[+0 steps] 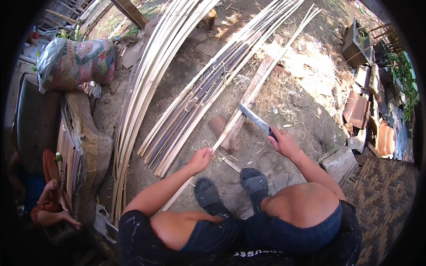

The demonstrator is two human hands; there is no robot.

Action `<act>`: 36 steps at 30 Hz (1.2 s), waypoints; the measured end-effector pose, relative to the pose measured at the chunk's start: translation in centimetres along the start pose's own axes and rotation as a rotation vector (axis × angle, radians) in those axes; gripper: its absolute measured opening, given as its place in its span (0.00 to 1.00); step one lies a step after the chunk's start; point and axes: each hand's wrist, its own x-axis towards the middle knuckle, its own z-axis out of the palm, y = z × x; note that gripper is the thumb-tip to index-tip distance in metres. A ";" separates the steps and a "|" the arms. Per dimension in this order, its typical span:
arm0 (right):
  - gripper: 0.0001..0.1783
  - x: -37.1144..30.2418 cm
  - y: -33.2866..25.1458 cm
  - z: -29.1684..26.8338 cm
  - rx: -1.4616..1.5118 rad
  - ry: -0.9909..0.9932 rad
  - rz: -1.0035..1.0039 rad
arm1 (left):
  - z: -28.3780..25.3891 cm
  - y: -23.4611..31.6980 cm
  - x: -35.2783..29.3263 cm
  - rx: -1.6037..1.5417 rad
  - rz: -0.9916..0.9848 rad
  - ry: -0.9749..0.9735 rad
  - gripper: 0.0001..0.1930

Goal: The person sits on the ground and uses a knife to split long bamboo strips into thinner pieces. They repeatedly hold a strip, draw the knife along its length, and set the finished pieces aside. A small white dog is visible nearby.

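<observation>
My left hand [202, 160] is closed around a long, pale bamboo strip [224, 134] near its lower part. The strip slants from beside my left knee up across a wooden board [230, 140] and on toward the far right. In my right hand [286, 142] is the dark handle of a large knife [257, 119]. Its blade points up and to the left, with the tip end at the strip over the board; whether it touches the strip I cannot tell. A brown block [217, 125] sits beside the board's near part.
Bundles of pale strips [148, 75] and darker strips [191, 106] lie on the ground ahead. A stuffed sack [77, 62] rests at left, above a seated person's hand and legs [53, 195]. At right are a stone [339, 164] and a woven mat [381, 199]. Shavings litter the dirt.
</observation>
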 end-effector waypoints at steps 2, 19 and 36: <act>0.24 1.5 0.6 -0.4 0.083 0.109 -0.058 | -0.1 -1.0 0.6 -0.024 -0.012 0.017 0.19; 0.28 1.2 -1.2 -0.5 -0.047 -0.066 -0.105 | -1.5 -1.3 -0.1 -0.206 -0.123 -0.025 0.18; 0.23 -0.2 1.0 5.9 0.865 0.261 0.451 | -9.9 -1.3 2.9 0.454 0.365 0.474 0.15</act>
